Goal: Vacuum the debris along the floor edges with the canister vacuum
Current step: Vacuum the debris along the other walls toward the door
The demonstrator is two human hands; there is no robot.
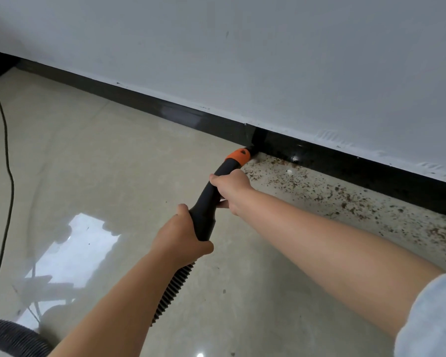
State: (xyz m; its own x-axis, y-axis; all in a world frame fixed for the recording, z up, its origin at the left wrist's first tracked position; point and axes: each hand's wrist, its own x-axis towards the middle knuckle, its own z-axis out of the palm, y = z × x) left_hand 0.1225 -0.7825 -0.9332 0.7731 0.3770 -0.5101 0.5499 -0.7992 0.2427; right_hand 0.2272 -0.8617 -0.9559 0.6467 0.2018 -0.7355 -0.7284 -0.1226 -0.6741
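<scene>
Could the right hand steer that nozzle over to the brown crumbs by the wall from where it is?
Probably yes. The right hand grips the vacuum handle near the orange collar, and the crumbs start right beside the nozzle tip along the black baseboard. Nothing lies between them on the floor.

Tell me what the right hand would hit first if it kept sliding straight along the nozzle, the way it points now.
The right hand would first meet the orange plastic collar on the black vacuum nozzle, then probably the black baseboard.
</scene>
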